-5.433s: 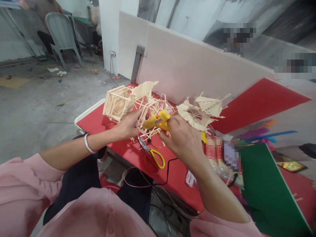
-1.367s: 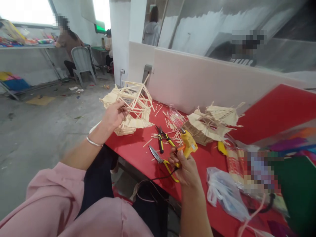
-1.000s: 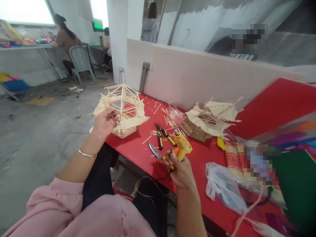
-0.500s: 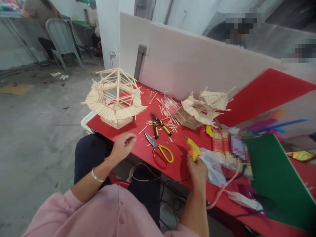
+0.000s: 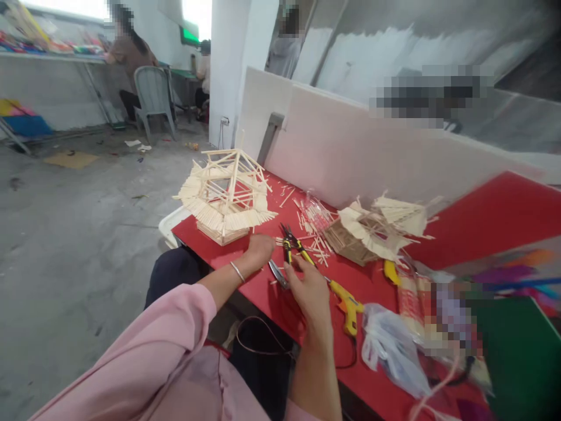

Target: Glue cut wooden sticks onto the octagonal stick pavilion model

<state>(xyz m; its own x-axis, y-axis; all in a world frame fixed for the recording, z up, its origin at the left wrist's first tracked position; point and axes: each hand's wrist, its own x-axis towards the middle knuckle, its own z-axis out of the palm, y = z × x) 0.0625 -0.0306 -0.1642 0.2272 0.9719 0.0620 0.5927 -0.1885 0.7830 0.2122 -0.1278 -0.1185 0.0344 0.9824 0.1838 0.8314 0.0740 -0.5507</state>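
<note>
Pale wooden-stick pavilion model (image 5: 228,196) stands upright at the far left corner of the red table (image 5: 245,266), its roof frame only partly clad, so building seems unfinished. Yellow glue gun (image 5: 347,299) lies set down, right. Left hand (image 5: 259,248) rests curled, empty, near loose sticks (image 5: 313,245). Right hand (image 5: 309,287) covers the scissors (image 5: 277,273); its grip cannot be told. Black-and-yellow pliers (image 5: 291,248) lie just beyond.

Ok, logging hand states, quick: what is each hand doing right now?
Left hand: curled on the red tabletop; grip cannot be told.
Right hand: over the yellow-handled scissors; grip cannot be told.
</note>
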